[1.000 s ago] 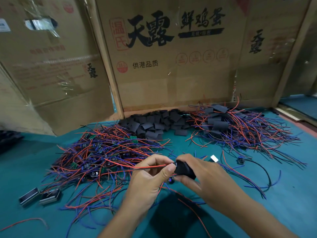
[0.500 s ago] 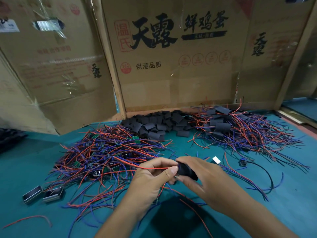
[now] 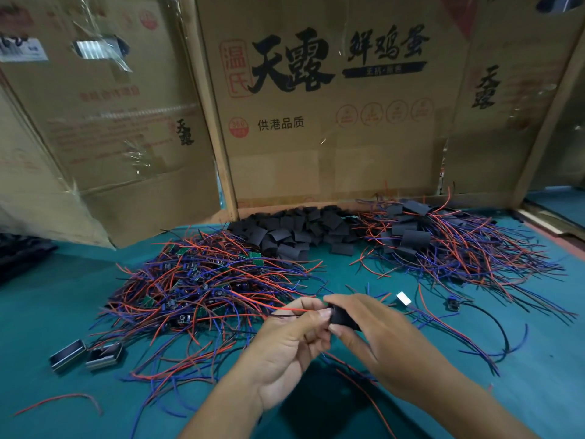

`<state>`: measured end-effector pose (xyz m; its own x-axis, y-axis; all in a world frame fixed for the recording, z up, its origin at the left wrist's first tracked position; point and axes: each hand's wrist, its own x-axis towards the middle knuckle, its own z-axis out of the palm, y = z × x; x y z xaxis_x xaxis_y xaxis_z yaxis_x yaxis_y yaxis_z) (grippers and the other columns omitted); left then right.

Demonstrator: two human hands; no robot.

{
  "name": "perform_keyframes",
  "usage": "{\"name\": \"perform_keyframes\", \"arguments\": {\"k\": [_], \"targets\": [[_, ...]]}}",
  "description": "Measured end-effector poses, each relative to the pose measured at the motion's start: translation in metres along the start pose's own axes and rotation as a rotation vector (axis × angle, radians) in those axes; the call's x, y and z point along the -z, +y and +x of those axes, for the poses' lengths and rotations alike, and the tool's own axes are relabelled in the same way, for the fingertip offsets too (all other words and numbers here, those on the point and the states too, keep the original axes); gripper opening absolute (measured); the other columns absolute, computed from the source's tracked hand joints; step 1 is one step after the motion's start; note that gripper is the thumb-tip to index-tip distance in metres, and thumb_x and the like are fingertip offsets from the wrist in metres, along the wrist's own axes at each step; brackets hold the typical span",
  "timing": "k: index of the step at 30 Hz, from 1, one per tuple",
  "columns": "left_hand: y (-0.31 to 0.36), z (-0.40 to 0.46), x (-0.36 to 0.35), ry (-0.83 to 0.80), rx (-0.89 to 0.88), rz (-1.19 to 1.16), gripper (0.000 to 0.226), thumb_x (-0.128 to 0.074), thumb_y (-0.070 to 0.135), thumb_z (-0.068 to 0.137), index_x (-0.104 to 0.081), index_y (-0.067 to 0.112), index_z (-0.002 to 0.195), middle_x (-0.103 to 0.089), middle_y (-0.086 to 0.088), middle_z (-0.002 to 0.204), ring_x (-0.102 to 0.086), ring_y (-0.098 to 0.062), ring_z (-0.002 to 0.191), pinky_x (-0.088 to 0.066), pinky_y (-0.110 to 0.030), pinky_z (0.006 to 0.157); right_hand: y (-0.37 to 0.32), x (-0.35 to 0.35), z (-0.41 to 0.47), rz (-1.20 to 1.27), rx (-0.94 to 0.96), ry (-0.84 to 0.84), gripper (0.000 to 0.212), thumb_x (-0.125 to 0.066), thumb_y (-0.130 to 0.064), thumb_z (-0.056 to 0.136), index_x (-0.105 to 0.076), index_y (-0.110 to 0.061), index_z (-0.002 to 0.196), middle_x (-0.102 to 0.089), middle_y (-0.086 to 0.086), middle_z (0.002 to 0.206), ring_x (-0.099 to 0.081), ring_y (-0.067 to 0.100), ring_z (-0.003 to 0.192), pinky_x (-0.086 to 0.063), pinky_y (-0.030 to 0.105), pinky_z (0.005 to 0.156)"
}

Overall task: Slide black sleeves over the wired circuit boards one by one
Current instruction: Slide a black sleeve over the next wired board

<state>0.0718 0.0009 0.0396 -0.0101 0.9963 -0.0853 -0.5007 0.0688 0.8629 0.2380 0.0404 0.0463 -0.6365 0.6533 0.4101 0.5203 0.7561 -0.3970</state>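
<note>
My right hand (image 3: 376, 337) pinches a black sleeve (image 3: 343, 317) above the green mat. My left hand (image 3: 288, 340) pinches the red and dark wires (image 3: 285, 310) that run out of the sleeve's left end; the board itself is hidden inside the sleeve or behind my fingers. To the left lies a heap of bare wired circuit boards (image 3: 196, 286) with red and blue leads. At the back middle sits a pile of loose black sleeves (image 3: 297, 232). A heap of sleeved boards (image 3: 443, 245) lies at the back right.
Cardboard box walls (image 3: 332, 122) close off the back. Two small metal housings (image 3: 85, 358) lie at the left front. A white connector (image 3: 403, 298) and a black cable (image 3: 493, 318) lie right of my hands. A loose red wire (image 3: 60, 400) lies at the near left.
Both hands have stayed together over the mat, and the sleeve has slid a little further along the wires toward my left fingers. The view has shifted slightly.
</note>
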Motion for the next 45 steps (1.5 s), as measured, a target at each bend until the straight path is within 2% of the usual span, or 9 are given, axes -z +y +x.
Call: {"name": "perform_keyframes", "arguments": {"k": [7, 11, 16, 20, 29, 34, 39, 41, 45], "targets": [[0.010, -0.002, 0.007, 0.028, -0.394, 0.535, 0.014, -0.079, 0.019, 0.076, -0.068, 0.010, 0.077, -0.065, -0.003, 0.069, -0.056, -0.011, 0.062, -0.046, -0.018, 0.060, 0.011, -0.002, 0.001, 0.071, -0.020, 0.056, 0.038, -0.061, -0.046, 0.090, -0.053, -0.032, 0.125, -0.063, -0.018, 0.113, -0.056, 0.003, 0.100, -0.045, 0.024, 0.085], [0.004, -0.002, 0.004, 0.022, -0.348, 0.464, 0.006, -0.077, 0.017, 0.074, -0.071, 0.019, 0.072, -0.062, 0.002, 0.064, -0.054, -0.007, 0.059, -0.044, -0.017, 0.057, 0.008, -0.004, 0.000, 0.091, -0.001, 0.071, 0.036, -0.060, -0.050, 0.088, -0.055, -0.033, 0.119, -0.063, -0.020, 0.106, -0.055, 0.000, 0.092, -0.040, 0.013, 0.080], [0.000, 0.001, 0.004, 0.067, -0.210, 0.286, 0.016, -0.076, 0.006, 0.069, -0.071, 0.019, 0.063, -0.054, -0.005, 0.053, -0.048, -0.012, 0.048, -0.041, -0.019, 0.050, 0.006, -0.008, 0.000, 0.031, 0.023, 0.081, 0.037, -0.059, -0.048, 0.089, -0.056, -0.029, 0.121, -0.063, -0.016, 0.109, -0.059, 0.009, 0.096, -0.048, 0.029, 0.080], [-0.004, 0.004, 0.006, 0.094, -0.147, 0.240, 0.039, -0.064, -0.013, 0.083, -0.069, 0.017, 0.059, -0.052, -0.008, 0.054, -0.047, -0.013, 0.046, -0.039, -0.021, 0.048, 0.005, -0.009, -0.002, -0.053, 0.026, 0.044, 0.038, -0.050, -0.049, 0.094, -0.052, -0.029, 0.126, -0.060, -0.012, 0.113, -0.056, 0.012, 0.102, -0.046, 0.028, 0.082], [-0.011, 0.003, 0.001, 0.148, -0.089, 0.270, 0.036, -0.066, -0.005, 0.083, -0.061, 0.016, 0.055, -0.047, -0.010, 0.049, -0.040, -0.018, 0.043, -0.035, -0.022, 0.045, -0.004, -0.012, 0.008, -0.394, -0.073, -0.136, 0.032, -0.035, -0.038, 0.098, -0.040, -0.028, 0.128, -0.045, -0.007, 0.119, -0.049, 0.016, 0.113, -0.045, 0.034, 0.084], [-0.018, 0.006, 0.001, 0.172, 0.007, 0.204, 0.032, -0.063, -0.005, 0.086, -0.054, 0.011, 0.060, -0.043, -0.007, 0.046, -0.037, -0.016, 0.039, -0.031, -0.023, 0.043, -0.004, -0.017, 0.009, -0.411, -0.023, -0.016, 0.019, -0.067, -0.029, 0.081, -0.060, -0.021, 0.097, -0.058, -0.004, 0.087, -0.064, 0.019, 0.078, -0.051, 0.032, 0.053], [-0.013, 0.008, 0.003, 0.107, -0.005, 0.163, 0.022, -0.072, 0.007, 0.082, -0.058, 0.016, 0.066, -0.039, -0.002, 0.050, -0.033, -0.012, 0.040, -0.029, -0.022, 0.042, 0.006, -0.013, 0.011, -0.519, -0.012, 0.029, 0.024, -0.080, -0.029, 0.067, -0.059, -0.024, 0.078, -0.056, -0.008, 0.067, -0.059, 0.013, 0.053, -0.032, 0.025, 0.039], [-0.007, 0.010, 0.008, 0.122, -0.108, 0.311, 0.021, -0.073, 0.016, 0.086, -0.055, 0.014, 0.076, -0.035, 0.002, 0.050, -0.027, -0.011, 0.040, -0.023, -0.021, 0.041, 0.016, -0.001, 0.020, -0.571, -0.053, 0.049, 0.018, -0.072, -0.031, 0.081, -0.057, -0.024, 0.085, -0.058, -0.007, 0.073, -0.060, 0.015, 0.059, -0.031, 0.027, 0.046], [-0.005, 0.011, 0.021, 0.152, -0.518, 1.186, 0.023, -0.065, 0.031, 0.092, -0.057, 0.016, 0.077, -0.040, 0.008, 0.048, -0.038, -0.014, 0.049, -0.032, -0.031, 0.053, 0.058, 0.045, 0.067, -0.636, -0.184, 0.029, 0.019, -0.038, -0.037, 0.101, -0.049, -0.023, 0.104, -0.060, -0.004, 0.093, -0.063, 0.023, 0.077, -0.043, 0.033, 0.057]]}}
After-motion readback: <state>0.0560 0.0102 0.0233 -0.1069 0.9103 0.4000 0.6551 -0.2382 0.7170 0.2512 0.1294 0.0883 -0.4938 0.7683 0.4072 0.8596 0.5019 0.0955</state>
